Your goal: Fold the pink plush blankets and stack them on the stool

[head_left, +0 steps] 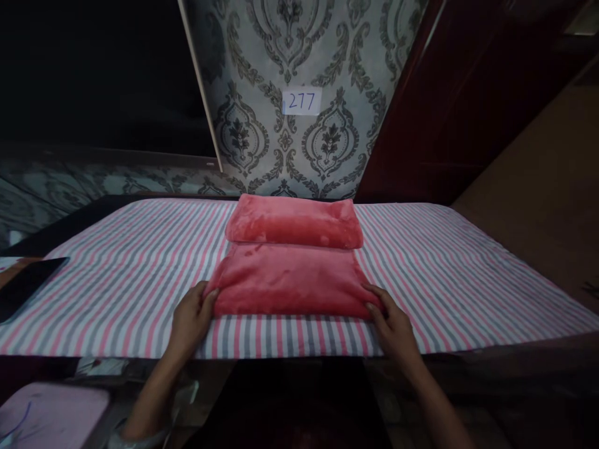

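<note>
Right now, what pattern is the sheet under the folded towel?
Pink, grey and white stripes on the sheet, clearest in the head view.

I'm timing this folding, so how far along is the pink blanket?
The pink blanket already lies as a compact folded block on the striped sheet, its far end rolled over. The left hand and right hand grip its two near corners. Probably only the last fold or squaring remains.
</note>
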The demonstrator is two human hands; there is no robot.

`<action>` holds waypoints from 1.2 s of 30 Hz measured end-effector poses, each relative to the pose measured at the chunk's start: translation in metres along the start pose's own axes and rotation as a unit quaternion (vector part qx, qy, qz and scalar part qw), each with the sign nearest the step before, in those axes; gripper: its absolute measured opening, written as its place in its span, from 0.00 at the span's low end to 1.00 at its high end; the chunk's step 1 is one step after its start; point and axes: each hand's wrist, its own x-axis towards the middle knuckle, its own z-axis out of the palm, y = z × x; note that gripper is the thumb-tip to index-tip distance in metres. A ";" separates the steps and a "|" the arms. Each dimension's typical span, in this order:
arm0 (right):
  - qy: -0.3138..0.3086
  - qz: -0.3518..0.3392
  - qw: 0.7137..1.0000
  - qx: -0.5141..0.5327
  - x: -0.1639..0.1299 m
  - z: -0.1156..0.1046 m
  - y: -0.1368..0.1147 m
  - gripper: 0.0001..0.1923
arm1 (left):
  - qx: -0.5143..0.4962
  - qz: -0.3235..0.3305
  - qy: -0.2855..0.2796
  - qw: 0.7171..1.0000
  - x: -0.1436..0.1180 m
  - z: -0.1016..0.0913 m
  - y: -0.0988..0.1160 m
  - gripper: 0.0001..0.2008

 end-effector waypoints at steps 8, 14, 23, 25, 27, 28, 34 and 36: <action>-0.009 0.050 0.998 0.038 0.004 -0.004 -0.008 0.27 | -0.033 -0.010 -0.062 0.997 0.005 -0.004 -0.002 0.25; -0.015 0.017 1.000 0.006 0.010 0.005 -0.012 0.28 | 0.088 -0.009 -0.011 0.996 0.010 0.002 0.012 0.18; -0.067 0.076 0.995 -0.024 0.049 0.001 -0.003 0.36 | 0.074 0.029 -0.133 0.988 0.054 -0.003 0.012 0.23; -0.080 0.105 0.991 0.027 0.075 0.011 -0.004 0.35 | 0.070 0.028 -0.152 0.986 0.078 0.004 0.021 0.22; -0.076 0.143 0.984 0.075 0.101 0.024 -0.005 0.32 | 0.085 0.019 -0.155 0.984 0.101 0.013 0.030 0.18; -0.068 0.156 0.981 0.089 0.113 0.031 -0.005 0.30 | 0.095 0.015 -0.152 0.984 0.110 0.018 0.034 0.16; -0.005 0.139 0.986 0.095 0.143 0.061 -0.003 0.21 | 0.125 0.015 -0.107 0.986 0.124 0.037 0.038 0.13; 0.018 0.142 0.986 0.081 0.143 0.064 0.002 0.21 | 0.141 0.009 -0.083 0.986 0.118 0.041 0.033 0.14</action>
